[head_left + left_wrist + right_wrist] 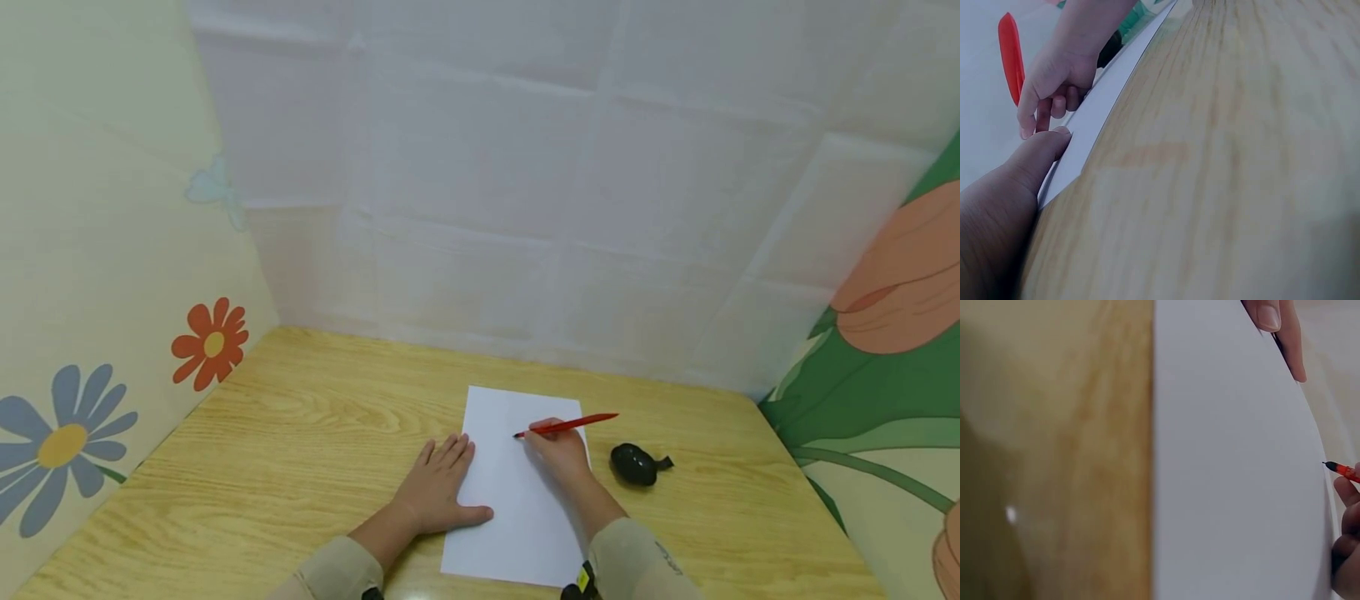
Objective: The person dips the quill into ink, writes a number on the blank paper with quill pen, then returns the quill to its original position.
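A white sheet of paper [517, 533] lies on the wooden table, with no marks that I can make out on it. My left hand [442, 492] rests at the sheet's left edge, fingers straight and thumb laid across the paper. My right hand [564, 457] pinches a red pen [581, 422] over the upper right part of the sheet. In the right wrist view the pen's dark tip [1331, 466] is close to the paper; whether it touches cannot be told. The left wrist view shows the pen's red barrel [1011, 59] rising above the right hand [1063, 78].
To the right of the sheet sits a glossy black rounded object [634, 464] with a short tab. The wooden table [300, 450] meets a pale creased sheet [480, 167] at the back. Flower-patterned panels [90, 250] stand at both sides.
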Action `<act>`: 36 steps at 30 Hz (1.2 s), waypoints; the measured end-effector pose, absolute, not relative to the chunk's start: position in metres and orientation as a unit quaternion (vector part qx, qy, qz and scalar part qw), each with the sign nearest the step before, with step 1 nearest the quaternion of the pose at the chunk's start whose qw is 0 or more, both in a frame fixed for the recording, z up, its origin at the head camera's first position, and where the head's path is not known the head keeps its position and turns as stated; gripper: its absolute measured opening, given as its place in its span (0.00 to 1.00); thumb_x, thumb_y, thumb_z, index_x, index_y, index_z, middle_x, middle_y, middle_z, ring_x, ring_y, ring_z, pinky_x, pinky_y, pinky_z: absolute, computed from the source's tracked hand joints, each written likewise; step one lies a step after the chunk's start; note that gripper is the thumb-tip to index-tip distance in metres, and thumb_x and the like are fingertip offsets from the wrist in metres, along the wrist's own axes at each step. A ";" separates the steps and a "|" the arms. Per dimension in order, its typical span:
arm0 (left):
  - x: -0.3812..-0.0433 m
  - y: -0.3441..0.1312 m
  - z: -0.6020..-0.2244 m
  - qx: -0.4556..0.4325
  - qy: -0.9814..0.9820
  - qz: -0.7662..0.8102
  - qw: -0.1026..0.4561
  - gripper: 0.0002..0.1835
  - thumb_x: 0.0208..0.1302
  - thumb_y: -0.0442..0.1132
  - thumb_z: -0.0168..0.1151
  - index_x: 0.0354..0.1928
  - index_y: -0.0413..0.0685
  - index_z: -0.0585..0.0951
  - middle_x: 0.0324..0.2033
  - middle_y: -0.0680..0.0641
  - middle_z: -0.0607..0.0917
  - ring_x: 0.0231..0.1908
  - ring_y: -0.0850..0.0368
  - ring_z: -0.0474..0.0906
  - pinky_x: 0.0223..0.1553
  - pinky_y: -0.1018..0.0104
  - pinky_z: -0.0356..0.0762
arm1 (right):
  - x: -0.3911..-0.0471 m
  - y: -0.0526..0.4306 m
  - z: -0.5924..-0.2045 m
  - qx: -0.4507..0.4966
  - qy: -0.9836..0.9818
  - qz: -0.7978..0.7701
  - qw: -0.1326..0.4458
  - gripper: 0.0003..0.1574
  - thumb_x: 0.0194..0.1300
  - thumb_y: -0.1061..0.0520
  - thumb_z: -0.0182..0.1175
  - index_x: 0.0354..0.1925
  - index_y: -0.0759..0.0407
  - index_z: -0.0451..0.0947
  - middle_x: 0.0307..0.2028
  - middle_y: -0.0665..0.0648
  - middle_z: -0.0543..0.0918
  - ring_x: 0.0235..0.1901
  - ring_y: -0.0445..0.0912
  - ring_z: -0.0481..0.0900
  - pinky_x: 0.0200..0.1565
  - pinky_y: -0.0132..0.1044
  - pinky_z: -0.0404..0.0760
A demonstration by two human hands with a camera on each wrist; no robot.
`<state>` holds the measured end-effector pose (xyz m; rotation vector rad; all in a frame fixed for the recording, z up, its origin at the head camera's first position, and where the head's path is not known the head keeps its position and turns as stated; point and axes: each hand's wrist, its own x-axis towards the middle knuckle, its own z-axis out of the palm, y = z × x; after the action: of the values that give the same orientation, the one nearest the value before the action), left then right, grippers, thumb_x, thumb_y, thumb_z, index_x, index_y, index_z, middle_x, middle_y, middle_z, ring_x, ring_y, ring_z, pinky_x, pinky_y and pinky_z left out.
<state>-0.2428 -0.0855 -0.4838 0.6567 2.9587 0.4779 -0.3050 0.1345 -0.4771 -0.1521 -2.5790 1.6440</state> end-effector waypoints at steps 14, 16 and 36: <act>-0.244 -0.084 -0.484 0.213 0.963 0.159 0.040 0.59 0.54 0.77 0.54 0.75 0.40 0.57 0.76 0.41 0.56 0.77 0.45 0.48 0.75 0.42 0.39 | -0.304 0.135 -0.479 -0.034 -0.840 0.541 0.034 0.10 0.59 0.58 0.67 0.38 0.64 0.84 0.34 0.56 0.87 0.34 0.43 0.78 0.38 0.31 0.77; -0.244 -0.085 -0.484 0.214 0.963 0.158 0.041 0.58 0.54 0.77 0.53 0.75 0.40 0.57 0.76 0.41 0.56 0.77 0.45 0.48 0.75 0.42 0.39 | -0.303 0.135 -0.479 -0.036 -0.839 0.543 0.030 0.10 0.59 0.58 0.67 0.38 0.64 0.84 0.34 0.56 0.87 0.34 0.43 0.78 0.38 0.30 0.76; -0.242 -0.086 -0.483 0.213 0.964 0.154 0.033 0.58 0.54 0.77 0.53 0.75 0.40 0.57 0.76 0.41 0.56 0.77 0.46 0.48 0.75 0.43 0.40 | -0.297 0.131 -0.475 -0.022 -0.845 0.534 0.028 0.10 0.58 0.59 0.68 0.38 0.64 0.83 0.34 0.56 0.86 0.34 0.41 0.76 0.37 0.30 0.75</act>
<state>-0.2424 -0.0856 -0.4832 0.6546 2.9677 0.4746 -0.2972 0.1313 -0.4749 -0.0674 -2.6061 1.6489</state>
